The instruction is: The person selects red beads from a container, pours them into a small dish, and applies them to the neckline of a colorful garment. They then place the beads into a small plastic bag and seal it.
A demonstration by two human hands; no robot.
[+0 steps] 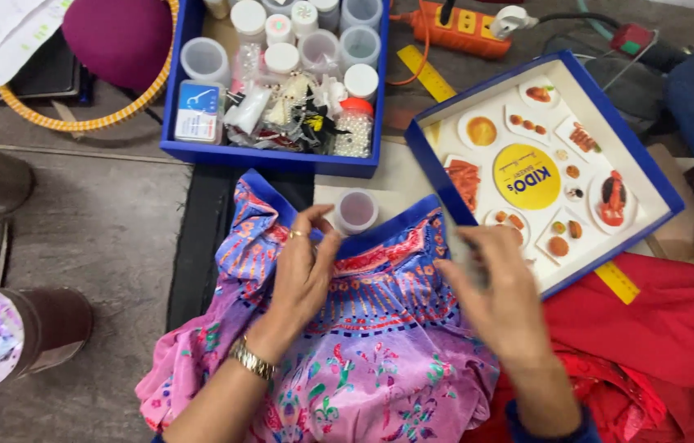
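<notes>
The left hand [304,271] lay on the purple printed garment [347,344], fingers bent and narrow, thumb and forefinger pinching at the blue neckline trim [380,234], prob. to keep the cloth flat and tight at that spot. A ring and a gold watch were on this hand. The right hand [499,299] hovered over the right side of the same garment, just beside the near-left wall of the blue box lid [437,176]; it was blurred, fingers loosely together, and I cannot tell if it held sth small or nothing.

The garment was spread on the work surface in front of the person, its neckline toward the far side, its right edge lying over a red cloth [659,328]. A small round jar [356,210] with open top stood just beyond the neckline, close to the left fingers, so its content was easy to reach; what was inside I could not see.

At the far edge stood a blue tray [173,123] full of white-capped jars, small bags of beads, a flat blue-white packet and black-and-yellow trimmings. The box lid on the right was tilted; its white inside showed printed food pictures and a yellow circle, no loose items in it. A yellow ruler [427,72] and an orange power strip [455,26] lay behind, a yellow hoop [84,121] at far left.
</notes>
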